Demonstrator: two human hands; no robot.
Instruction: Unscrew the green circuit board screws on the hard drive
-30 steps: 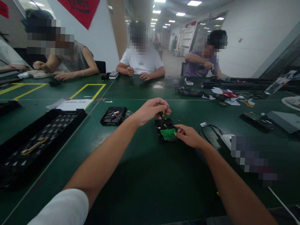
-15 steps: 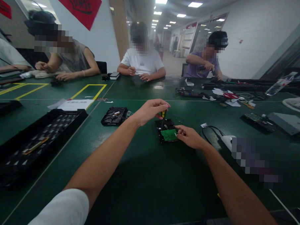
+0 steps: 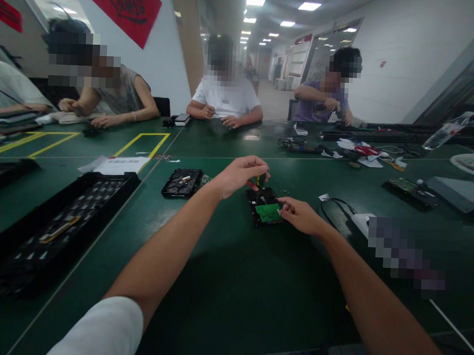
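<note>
Head view: left hand at frame centre is pinching a small yellow-handled screwdriver, grip closed on it, tip pointing down at the hard drive. That hard drive is lying flat on the green desk just right of centre, green circuit board facing up. Right hand is touching the board's right edge; can't tell if its grip is pinching or just resting. A second hard drive is lying apart, left of centre. A black tray is sitting at lower left. Other people are sitting along the top of the frame.
</note>
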